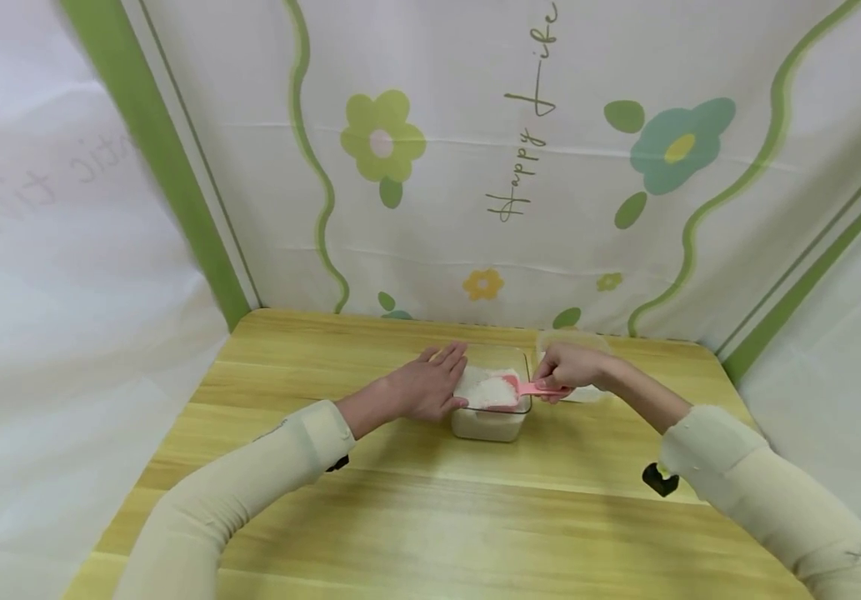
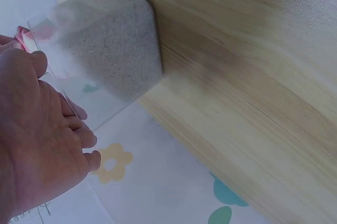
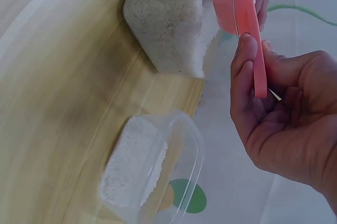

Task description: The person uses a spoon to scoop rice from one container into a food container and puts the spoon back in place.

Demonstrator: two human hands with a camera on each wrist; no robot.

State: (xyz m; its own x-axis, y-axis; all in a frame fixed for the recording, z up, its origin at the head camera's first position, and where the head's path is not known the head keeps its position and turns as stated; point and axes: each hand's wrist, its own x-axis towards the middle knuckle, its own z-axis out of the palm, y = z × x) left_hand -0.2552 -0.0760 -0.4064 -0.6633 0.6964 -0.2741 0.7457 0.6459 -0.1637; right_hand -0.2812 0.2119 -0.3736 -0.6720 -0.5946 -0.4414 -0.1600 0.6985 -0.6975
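A clear container (image 1: 488, 427) holds white, rice-like grains (image 3: 166, 21). My left hand (image 1: 430, 385) rests against its left side at the rim, with fingers extended in the head view; the left wrist view shows the palm (image 2: 45, 139) beside the clear wall. Above the right part of the container, my right hand (image 1: 568, 371) grips a pink scoop (image 1: 531, 389) by its handle. White grains lie in the scoop's bowl, which is level with the rim. In the right wrist view, thumb and fingers pinch the handle (image 3: 259, 71).
A second, clear plastic box (image 3: 176, 124) with white contents stands to the right, partly behind my right hand in the head view. Both stand on a wooden table (image 1: 415, 508). A printed curtain (image 1: 445, 233) hangs along the table's back edge.
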